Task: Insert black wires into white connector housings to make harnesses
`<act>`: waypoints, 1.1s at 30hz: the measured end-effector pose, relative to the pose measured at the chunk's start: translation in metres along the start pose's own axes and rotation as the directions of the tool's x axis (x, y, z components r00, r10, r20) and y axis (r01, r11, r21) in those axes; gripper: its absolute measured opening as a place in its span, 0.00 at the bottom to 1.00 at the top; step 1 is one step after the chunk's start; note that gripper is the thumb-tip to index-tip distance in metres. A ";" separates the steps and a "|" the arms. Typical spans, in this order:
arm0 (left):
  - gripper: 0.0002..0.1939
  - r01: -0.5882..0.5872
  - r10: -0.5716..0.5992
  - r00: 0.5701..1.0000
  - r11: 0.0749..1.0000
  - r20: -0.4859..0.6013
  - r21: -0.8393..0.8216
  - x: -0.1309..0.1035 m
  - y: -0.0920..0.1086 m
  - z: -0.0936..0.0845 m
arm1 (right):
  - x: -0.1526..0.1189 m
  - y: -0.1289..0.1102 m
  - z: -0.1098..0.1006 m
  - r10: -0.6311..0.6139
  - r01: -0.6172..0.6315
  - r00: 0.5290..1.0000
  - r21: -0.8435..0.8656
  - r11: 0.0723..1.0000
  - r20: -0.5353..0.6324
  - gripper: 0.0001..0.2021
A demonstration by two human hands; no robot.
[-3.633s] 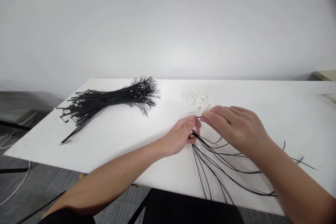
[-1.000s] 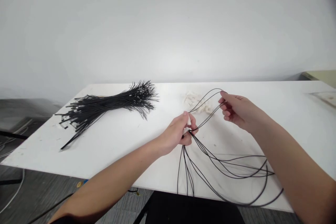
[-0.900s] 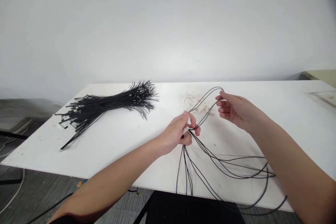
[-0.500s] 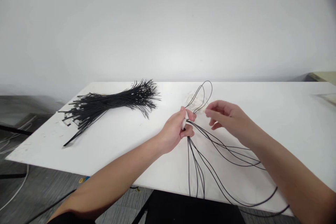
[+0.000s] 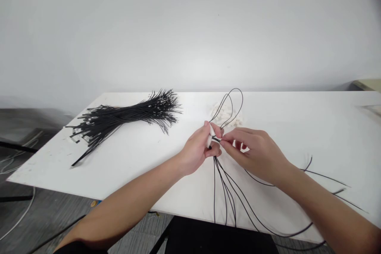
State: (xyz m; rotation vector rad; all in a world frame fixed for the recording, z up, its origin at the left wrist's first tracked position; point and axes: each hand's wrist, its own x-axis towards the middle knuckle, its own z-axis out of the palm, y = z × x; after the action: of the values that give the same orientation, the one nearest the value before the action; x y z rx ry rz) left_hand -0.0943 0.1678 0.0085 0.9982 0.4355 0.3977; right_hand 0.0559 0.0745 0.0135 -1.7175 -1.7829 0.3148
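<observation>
Near the middle of the table, my left hand (image 5: pixel 198 147) is closed on a small white piece (image 5: pixel 209 139) with several thin black wires (image 5: pixel 223 186) coming out of it. Two wire loops (image 5: pixel 242 99) stand up above that hand, and other wires hang down toward the front edge. Thumb and fingers of my right hand (image 5: pixel 253 147) pinch black wires just right of the white piece. Behind the hands lies a pile of small white pieces (image 5: pixel 222 114), partly covered by the loops.
A large bundle of black wires (image 5: pixel 127 114) lies on the left of the white table (image 5: pixel 143 158). Below the front edge is a black seat (image 5: pixel 217 238). Cables run over the grey floor at left. A wall stands behind the table.
My right hand has moved left and down, from apart in the air to pinching the wires beside the white piece. The wires at right have shifted. My left hand keeps its hold.
</observation>
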 end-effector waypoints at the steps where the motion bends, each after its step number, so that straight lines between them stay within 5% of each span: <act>1: 0.22 0.002 -0.002 1.000 1.000 0.000 -0.003 0.000 0.000 0.000 | -0.001 0.000 0.001 -0.039 0.036 0.999 -0.083 0.996 -0.032 0.11; 5: 0.23 0.006 -0.006 1.000 1.000 -0.005 0.005 0.000 0.001 0.001 | 0.000 -0.001 0.004 -0.127 0.102 0.991 -0.339 0.935 -0.052 0.14; 11: 0.22 -0.009 0.009 1.000 1.000 0.008 0.002 0.001 -0.001 0.000 | 0.000 -0.002 0.011 -0.136 0.096 0.987 -0.373 0.923 -0.082 0.14; 15: 0.22 0.014 -0.014 1.000 1.000 -0.002 0.011 0.001 -0.001 -0.001 | -0.001 -0.004 0.011 -0.039 0.009 0.987 -0.194 0.981 -0.154 0.12; 18: 0.23 0.050 -0.050 0.999 0.999 0.010 0.017 0.000 0.000 -0.001 | 0.002 -0.007 0.002 0.168 -0.164 0.986 0.161 0.973 -0.014 0.11; 22: 0.23 0.104 -0.104 0.992 0.994 0.067 0.015 0.000 -0.001 0.000 | 0.009 -0.003 -0.016 0.376 -0.491 0.871 0.541 0.683 0.316 0.14; 27: 0.23 0.176 -0.174 0.978 0.984 0.112 -0.005 0.001 -0.003 -0.001 | 0.014 0.010 -0.028 0.337 -0.643 0.763 0.703 0.304 0.552 0.16; 30: 0.23 0.210 -0.203 0.969 0.977 0.143 -0.039 0.002 -0.002 -0.002 | 0.015 0.016 -0.030 0.306 -0.679 0.728 0.708 0.195 0.613 0.14; 33: 0.23 0.222 -0.214 0.968 0.973 0.129 -0.056 0.002 0.000 0.000 | 0.015 0.019 -0.034 0.264 -0.698 0.714 0.688 0.196 0.649 0.13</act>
State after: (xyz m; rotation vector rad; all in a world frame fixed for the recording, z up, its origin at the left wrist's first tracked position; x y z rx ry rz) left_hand -0.0928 0.1686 0.0080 0.8908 0.4127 0.1512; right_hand 0.0917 0.0826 0.0325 -1.2750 -0.7369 1.7322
